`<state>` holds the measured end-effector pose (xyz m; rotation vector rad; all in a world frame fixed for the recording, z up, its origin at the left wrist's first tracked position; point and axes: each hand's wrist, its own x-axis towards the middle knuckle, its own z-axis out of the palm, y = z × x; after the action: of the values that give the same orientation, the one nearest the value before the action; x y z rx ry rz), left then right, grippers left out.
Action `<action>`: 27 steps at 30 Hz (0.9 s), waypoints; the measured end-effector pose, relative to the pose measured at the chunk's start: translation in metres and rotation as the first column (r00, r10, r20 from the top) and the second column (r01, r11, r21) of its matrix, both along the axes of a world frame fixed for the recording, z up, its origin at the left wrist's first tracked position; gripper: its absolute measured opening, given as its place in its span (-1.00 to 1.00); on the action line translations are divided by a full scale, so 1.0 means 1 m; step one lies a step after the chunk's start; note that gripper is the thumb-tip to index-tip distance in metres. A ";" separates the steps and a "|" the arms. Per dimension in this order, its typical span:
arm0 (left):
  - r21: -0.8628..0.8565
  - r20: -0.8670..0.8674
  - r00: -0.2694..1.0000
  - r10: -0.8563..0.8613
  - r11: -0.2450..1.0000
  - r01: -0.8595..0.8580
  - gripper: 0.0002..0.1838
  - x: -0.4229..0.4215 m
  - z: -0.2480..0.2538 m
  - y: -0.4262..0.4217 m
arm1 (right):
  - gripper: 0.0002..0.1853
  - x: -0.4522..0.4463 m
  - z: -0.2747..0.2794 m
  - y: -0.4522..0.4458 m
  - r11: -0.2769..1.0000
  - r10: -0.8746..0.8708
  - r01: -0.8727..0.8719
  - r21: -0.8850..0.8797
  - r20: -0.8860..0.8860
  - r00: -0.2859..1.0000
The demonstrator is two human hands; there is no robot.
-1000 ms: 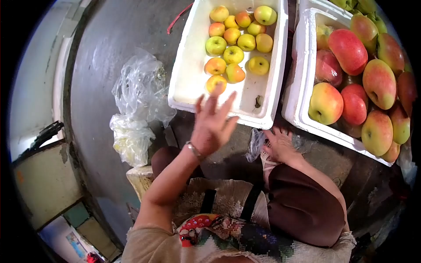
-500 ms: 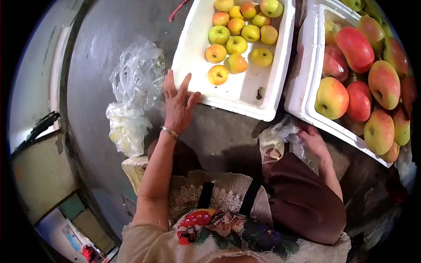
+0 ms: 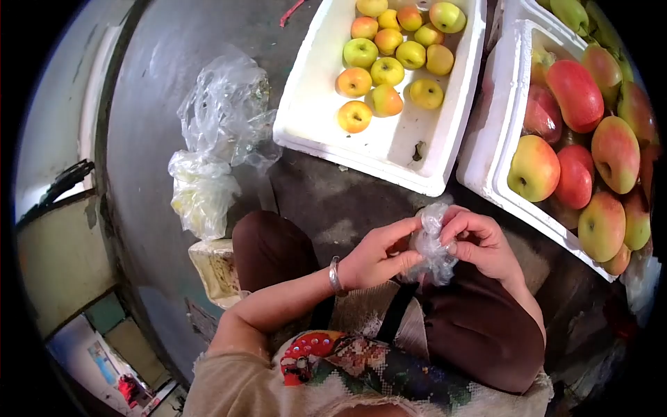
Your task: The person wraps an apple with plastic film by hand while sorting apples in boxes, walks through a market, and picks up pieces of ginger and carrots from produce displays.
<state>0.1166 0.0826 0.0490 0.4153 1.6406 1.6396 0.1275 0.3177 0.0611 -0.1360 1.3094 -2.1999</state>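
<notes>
A crumpled clear plastic bag is bunched up above my lap, between my two hands. My left hand, with a bracelet at the wrist, has thumb and fingers closed on the bag's left side. On the other side, my right hand pinches the plastic between thumb and fingers. Just beyond my hands stands a white foam box with several yellow-green and orange apples in its far part. Whether anything lies inside the bunched bag I cannot tell.
At the right, a second foam box is heaped with large red-yellow fruit. More crumpled plastic bags lie on the grey floor at left. A worn pale container stands by my left knee. A red strip lies at the far edge.
My left hand has left the near corner of the foam box and joined my right hand at the plastic bag. My right hand has lifted the bag from beside my leg to above my lap.
</notes>
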 end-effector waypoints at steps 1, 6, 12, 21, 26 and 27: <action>0.096 0.338 0.940 0.052 0.991 -0.090 -0.39 0.002 -0.001 0.000 | -0.84 0.000 0.000 -0.002 1.000 0.003 -0.003 -0.004 0.004 1.000; 0.156 0.184 0.934 0.308 0.928 -0.337 -0.76 -0.033 0.020 -0.013 | -0.75 -0.004 0.003 -0.008 0.993 -0.111 0.112 0.024 -0.053 0.992; 0.428 -0.382 0.625 0.681 0.730 -0.533 -0.77 -0.098 0.077 -0.016 | -0.70 0.002 -0.005 -0.008 0.990 -0.062 0.051 0.133 0.075 0.995; -0.705 -0.500 0.777 -0.382 0.701 -0.109 -0.53 -0.134 0.026 0.008 | -0.73 0.005 -0.013 -0.019 0.974 0.026 -0.066 0.218 0.181 0.983; -0.359 -0.856 0.499 -0.137 0.852 -0.381 -0.58 -0.102 0.026 -0.030 | -0.71 0.000 -0.018 -0.025 0.965 0.032 -0.082 0.249 0.198 0.980; -0.251 -0.922 0.379 -0.079 0.867 -0.431 -0.60 -0.096 0.029 -0.043 | -0.71 0.001 -0.024 -0.025 0.953 0.029 -0.078 0.294 0.168 0.985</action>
<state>0.0209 0.0393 0.0778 1.0625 2.9455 1.0444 0.1283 0.2925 0.0372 0.1206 1.5078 -1.8966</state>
